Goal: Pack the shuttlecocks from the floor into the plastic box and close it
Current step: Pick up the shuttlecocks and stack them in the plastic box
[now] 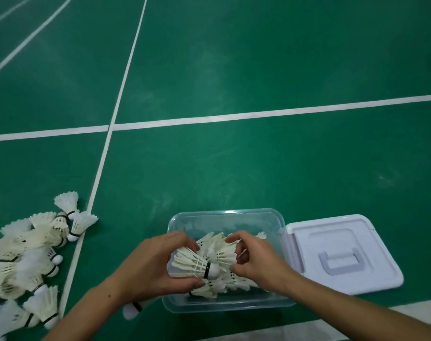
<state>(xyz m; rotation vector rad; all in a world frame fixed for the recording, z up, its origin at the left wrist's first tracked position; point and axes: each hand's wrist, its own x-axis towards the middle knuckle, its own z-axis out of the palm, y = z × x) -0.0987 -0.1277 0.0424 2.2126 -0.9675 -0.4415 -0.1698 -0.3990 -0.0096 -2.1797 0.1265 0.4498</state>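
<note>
Pretty clearly an indoor badminton court — green sports floor (pixel 258 57) with white court lines (pixel 258 114) crossing it, a bit scuffed and shiny under the lights. Big heap of feather shuttlecocks (pixel 29 254) dumped at the left edge of the floor — that settles it.

One clear plastic box (pixel 228 305) sits under the fingers, one white lid (pixel 342 252) beyond the right fingertips. Two hands: left hand (pixel 155 264), right hand (pixel 256 262). Loose shuttlecocks (pixel 29 257) left of the fingers are too heaped to count.
</note>
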